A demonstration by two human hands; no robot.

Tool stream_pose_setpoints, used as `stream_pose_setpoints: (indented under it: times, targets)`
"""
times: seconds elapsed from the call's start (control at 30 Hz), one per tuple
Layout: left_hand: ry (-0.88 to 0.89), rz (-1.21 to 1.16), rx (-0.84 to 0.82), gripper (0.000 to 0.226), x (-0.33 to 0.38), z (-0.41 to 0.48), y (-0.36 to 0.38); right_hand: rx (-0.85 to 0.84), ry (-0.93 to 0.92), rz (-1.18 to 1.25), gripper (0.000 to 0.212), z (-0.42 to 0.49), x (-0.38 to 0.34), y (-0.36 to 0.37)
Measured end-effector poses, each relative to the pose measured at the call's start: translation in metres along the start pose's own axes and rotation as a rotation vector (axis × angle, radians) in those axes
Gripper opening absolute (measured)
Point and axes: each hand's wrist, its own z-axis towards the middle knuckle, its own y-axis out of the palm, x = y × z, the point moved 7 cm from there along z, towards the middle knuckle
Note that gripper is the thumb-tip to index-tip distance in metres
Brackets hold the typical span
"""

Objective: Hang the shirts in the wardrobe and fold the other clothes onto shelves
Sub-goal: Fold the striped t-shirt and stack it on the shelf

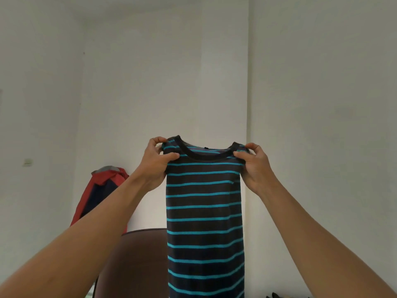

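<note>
The striped shirt (204, 211) is pinched at both shoulders. On the left grip (155, 162), the thumb (171, 156) is pressed onto the front of the fabric just beside the neckband, and the fingers (159, 139) are curled over the top of the shoulder. The hold is mirrored by the right grip (255, 166), with the thumb laid on the front and the fingertips hooked over the upper edge. Both grips are closed on cloth.

The shirt is held up in mid-air at the centre of the view and hangs straight down between the two bare forearms. Its dark round neckband (210, 157) is turned toward the camera. The dark body is crossed by turquoise stripes and shown as a narrow column; the hem is cut off by the lower edge of the view.

Behind the lower part of the shirt, the rounded back of a brown chair (139, 254) is seen, partly covered by the fabric. Further left, a red and navy jacket (103, 190) is seen against the wall, with grey at its top.

The room is closed in by plain pale walls (322, 82). A vertical wall edge (248, 82) is seen running down to just behind the right grip. A small pale switch plate (28, 162) is fixed on the left wall. A few dark shapes are glimpsed at the bottom right, too small to be identified.
</note>
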Motion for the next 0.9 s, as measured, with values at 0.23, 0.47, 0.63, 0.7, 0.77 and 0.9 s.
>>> stream_pose_setpoints:
  times: [0.23,0.47,0.63,0.7,0.77,0.9]
  targets:
    - [-0.171,-0.146,0.121,0.059,-0.020,0.003,-0.022,-0.028,0.118,0.197,0.028,0.001,0.025,0.011]
    - [-0.141,-0.242,0.059,0.013,-0.027,0.013,-0.031,-0.073,0.167,0.314,0.006,0.007,0.047,0.027]
    - [-0.150,-0.146,0.086,0.021,-0.034,0.017,-0.042,-0.092,0.178,0.320,0.016,0.013,0.060,0.029]
    - [-0.121,-0.001,0.118,0.021,-0.033,0.017,-0.048,-0.140,0.140,0.174,0.019,0.015,0.059,0.030]
    - [-0.106,0.044,0.130,0.022,-0.036,0.018,-0.054,-0.169,0.064,-0.080,0.019,0.017,0.054,0.030]
    - [-0.114,-0.022,0.138,0.029,-0.045,0.022,-0.063,-0.171,0.087,-0.067,0.015,0.019,0.063,0.031]
